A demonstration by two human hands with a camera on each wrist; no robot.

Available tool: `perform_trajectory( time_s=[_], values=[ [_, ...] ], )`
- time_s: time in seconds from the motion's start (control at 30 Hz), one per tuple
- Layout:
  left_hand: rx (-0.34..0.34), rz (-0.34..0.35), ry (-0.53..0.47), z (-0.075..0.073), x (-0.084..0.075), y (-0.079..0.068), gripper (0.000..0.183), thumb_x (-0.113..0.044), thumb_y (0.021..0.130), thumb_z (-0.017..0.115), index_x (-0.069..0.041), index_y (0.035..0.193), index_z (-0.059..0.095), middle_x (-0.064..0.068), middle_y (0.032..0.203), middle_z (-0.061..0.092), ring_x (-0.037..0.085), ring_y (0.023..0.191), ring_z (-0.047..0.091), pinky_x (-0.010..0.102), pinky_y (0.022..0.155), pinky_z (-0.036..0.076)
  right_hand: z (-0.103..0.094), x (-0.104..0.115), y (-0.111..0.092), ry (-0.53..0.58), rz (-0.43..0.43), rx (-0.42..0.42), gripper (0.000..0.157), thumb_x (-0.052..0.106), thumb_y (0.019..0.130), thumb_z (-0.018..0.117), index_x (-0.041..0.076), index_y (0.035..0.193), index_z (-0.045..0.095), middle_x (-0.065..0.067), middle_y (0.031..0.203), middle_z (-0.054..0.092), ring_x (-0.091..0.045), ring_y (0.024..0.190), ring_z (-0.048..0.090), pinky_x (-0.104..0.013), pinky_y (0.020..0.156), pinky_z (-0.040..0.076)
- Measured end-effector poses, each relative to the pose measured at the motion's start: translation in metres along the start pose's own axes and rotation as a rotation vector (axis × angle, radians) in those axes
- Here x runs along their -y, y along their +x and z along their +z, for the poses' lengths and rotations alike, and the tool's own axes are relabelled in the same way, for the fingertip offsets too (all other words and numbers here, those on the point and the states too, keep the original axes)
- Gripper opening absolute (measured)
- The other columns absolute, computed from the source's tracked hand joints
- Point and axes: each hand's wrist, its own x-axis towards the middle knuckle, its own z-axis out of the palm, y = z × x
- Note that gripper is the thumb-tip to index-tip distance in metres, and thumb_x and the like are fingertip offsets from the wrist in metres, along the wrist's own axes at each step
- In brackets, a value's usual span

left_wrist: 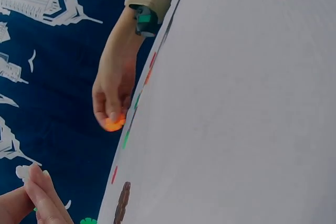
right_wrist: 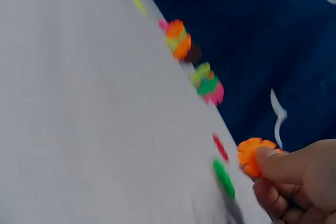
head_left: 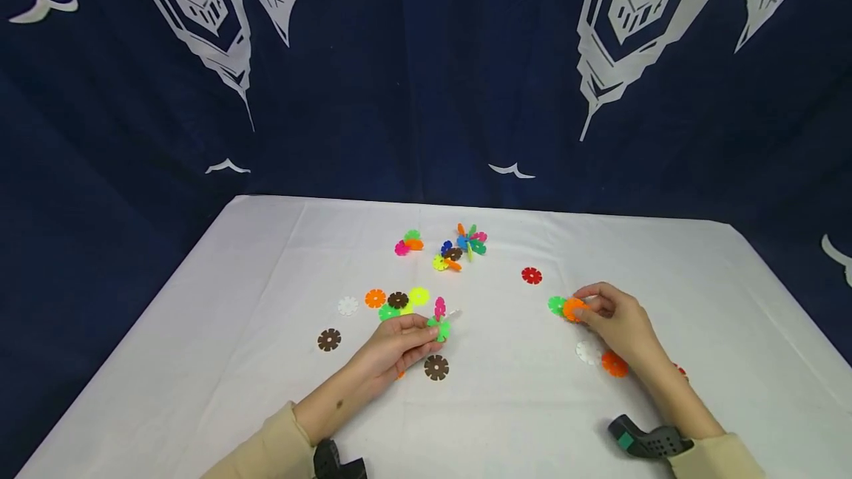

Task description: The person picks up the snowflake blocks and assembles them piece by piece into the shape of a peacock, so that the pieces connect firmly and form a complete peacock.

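My left hand (head_left: 398,346) pinches a small joined piece of notched plastic discs: a green disc (head_left: 442,330) in front, with a pink disc (head_left: 440,307) and a white disc (head_left: 455,314) sticking out beyond it. Between thumb and fingers, my right hand (head_left: 619,320) grips an orange disc (right_wrist: 250,156) by its edge. A loose green disc (head_left: 556,305) lies on the table beside that orange one. Just below the left hand rests a brown disc (head_left: 436,367). Part of another orange disc (head_left: 401,374) peeks out under that hand.
Behind the hands stand joined disc clusters, among them a many-coloured one (head_left: 472,241) and a smaller one (head_left: 410,244). Several loose discs lie left of centre, including a white disc (head_left: 347,306). A red disc (head_left: 531,275) and an orange-red disc (head_left: 614,364) are on the right.
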Motion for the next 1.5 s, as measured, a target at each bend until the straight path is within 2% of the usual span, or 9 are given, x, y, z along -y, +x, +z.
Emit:
perform_trajectory(
  time_s=[0.13, 0.23, 0.3, 0.4, 0.53, 0.77, 1.13, 1.27, 1.5],
  values=[
    [0.014, -0.009, -0.006, 0.003, 0.002, -0.002, 0.010, 0.005, 0.089, 0.057, 0.007, 0.098, 0.053, 0.012, 0.086, 0.064, 0.017, 0.078, 0.067, 0.020, 0.077, 0.052, 0.023, 0.025, -0.008, 0.294, -0.005, 0.059, 0.017, 0.004, 0.086, 0.067, -0.006, 0.099, 0.061, -0.017, 0.081, 0.065, -0.021, 0.065, 0.061, -0.022, 0.054, 0.050],
    [0.016, -0.015, -0.002, 0.005, 0.004, -0.003, 0.014, 0.005, 0.089, 0.058, 0.009, 0.100, 0.052, 0.013, 0.087, 0.064, 0.019, 0.080, 0.067, 0.021, 0.078, 0.051, 0.048, 0.046, -0.017, 0.481, -0.065, 0.110, 0.014, -0.002, 0.087, 0.063, -0.009, 0.098, 0.058, -0.019, 0.084, 0.066, -0.024, 0.072, 0.066, -0.027, 0.062, 0.055],
    [0.015, -0.019, 0.005, 0.006, 0.005, -0.002, 0.012, 0.003, 0.089, 0.058, 0.009, 0.098, 0.053, 0.013, 0.087, 0.064, 0.019, 0.080, 0.067, 0.021, 0.077, 0.051, 0.065, 0.057, -0.024, 0.562, -0.139, 0.140, 0.011, -0.006, 0.088, 0.060, -0.009, 0.098, 0.057, -0.019, 0.084, 0.067, -0.026, 0.076, 0.067, -0.032, 0.066, 0.056],
    [0.014, -0.028, 0.016, 0.008, 0.006, -0.002, 0.007, 0.000, 0.090, 0.059, 0.006, 0.093, 0.056, 0.013, 0.085, 0.065, 0.018, 0.079, 0.067, 0.019, 0.076, 0.051, 0.085, 0.066, -0.033, 0.618, -0.245, 0.161, 0.009, -0.009, 0.088, 0.058, -0.010, 0.097, 0.057, -0.018, 0.084, 0.068, -0.029, 0.078, 0.067, -0.036, 0.067, 0.056],
    [0.024, -0.035, 0.011, 0.009, 0.008, -0.003, 0.005, -0.001, 0.090, 0.058, 0.004, 0.090, 0.059, 0.012, 0.081, 0.065, 0.016, 0.077, 0.067, 0.017, 0.072, 0.052, 0.099, 0.069, -0.040, 0.634, -0.297, 0.147, 0.008, -0.009, 0.088, 0.058, -0.007, 0.096, 0.058, -0.016, 0.082, 0.068, -0.030, 0.076, 0.067, -0.035, 0.065, 0.056],
    [0.025, -0.056, -0.017, 0.012, 0.010, -0.004, 0.006, -0.003, 0.091, 0.058, 0.001, 0.086, 0.058, 0.011, 0.080, 0.065, 0.015, 0.075, 0.067, 0.015, 0.068, 0.051, 0.104, 0.069, -0.041, 0.639, -0.343, 0.139, 0.007, -0.007, 0.089, 0.058, -0.006, 0.095, 0.057, -0.015, 0.081, 0.068, -0.031, 0.074, 0.066, -0.034, 0.064, 0.056],
    [-0.004, -0.044, 0.003, 0.013, 0.012, -0.005, 0.007, -0.003, 0.091, 0.059, 0.001, 0.084, 0.058, 0.011, 0.081, 0.065, 0.015, 0.075, 0.067, 0.016, 0.069, 0.052, 0.108, 0.070, -0.044, 0.577, -0.373, 0.090, 0.012, -0.009, 0.088, 0.058, -0.004, 0.095, 0.065, -0.009, 0.077, 0.069, -0.026, 0.067, 0.066, -0.032, 0.057, 0.056],
    [0.001, -0.037, -0.011, 0.014, 0.011, -0.005, 0.008, -0.002, 0.091, 0.059, 0.000, 0.083, 0.058, 0.011, 0.081, 0.064, 0.015, 0.075, 0.067, 0.015, 0.070, 0.052, 0.108, 0.071, -0.045, 0.562, -0.373, 0.075, 0.015, -0.015, 0.086, 0.056, -0.006, 0.094, 0.065, -0.012, 0.075, 0.068, -0.029, 0.066, 0.065, -0.034, 0.055, 0.056],
    [-0.009, -0.014, 0.008, 0.014, 0.009, -0.006, 0.005, -0.001, 0.090, 0.059, 0.003, 0.089, 0.059, 0.011, 0.081, 0.065, 0.016, 0.076, 0.067, 0.016, 0.070, 0.052, 0.109, 0.071, -0.045, 0.534, -0.384, 0.051, 0.014, -0.012, 0.085, 0.059, -0.004, 0.094, 0.066, -0.012, 0.080, 0.068, -0.025, 0.068, 0.067, -0.030, 0.059, 0.056]
  ],
)
